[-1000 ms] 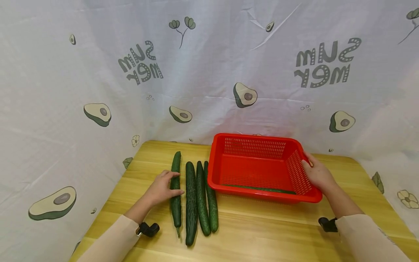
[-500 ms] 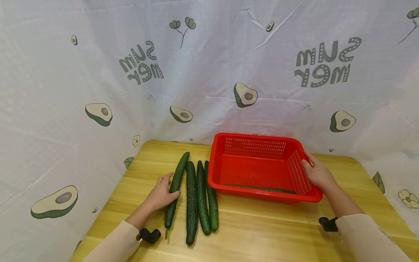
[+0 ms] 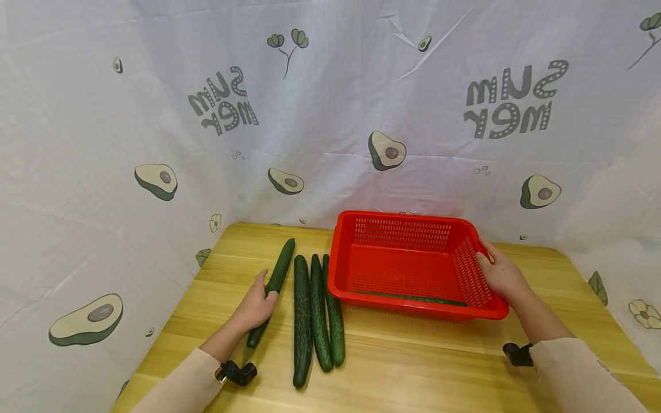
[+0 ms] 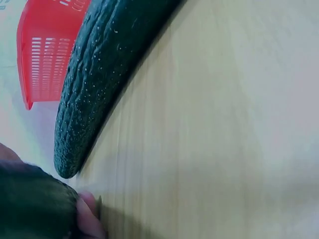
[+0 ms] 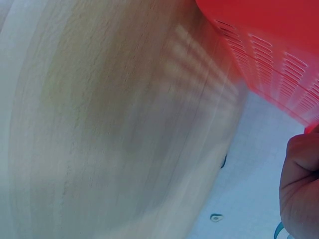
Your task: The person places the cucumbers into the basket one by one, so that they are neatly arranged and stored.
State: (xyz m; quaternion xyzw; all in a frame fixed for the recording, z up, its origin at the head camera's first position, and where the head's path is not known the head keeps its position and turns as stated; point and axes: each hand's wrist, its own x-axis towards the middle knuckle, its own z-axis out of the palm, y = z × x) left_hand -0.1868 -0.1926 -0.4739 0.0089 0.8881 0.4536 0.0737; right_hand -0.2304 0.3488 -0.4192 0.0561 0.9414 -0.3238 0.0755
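My left hand (image 3: 256, 306) grips a long dark green cucumber (image 3: 282, 265) around its middle, with the thumb on its right side. The cucumber slants, its far end tipped to the right and its stem end near my wrist. In the left wrist view, part of this held cucumber (image 4: 35, 204) fills the lower left corner with a fingertip beside it. My right hand (image 3: 501, 276) holds the right rim of a red plastic basket (image 3: 403, 216), thumb on the inside and fingers hidden behind the wall. One cucumber (image 3: 413, 297) lies in the basket along its near side.
Between the left hand and the basket, three more cucumbers lie side by side on the wooden table (image 3: 413, 367): a left one (image 3: 302, 321), a middle one (image 3: 319, 321) and a right one (image 3: 335, 330). A white printed curtain (image 3: 330, 115) hangs behind the table.
My left hand has closed around the leftmost cucumber, which has turned from nearly straight to slanted and shifted left, away from the other cucumbers. The right hand and basket stay put.
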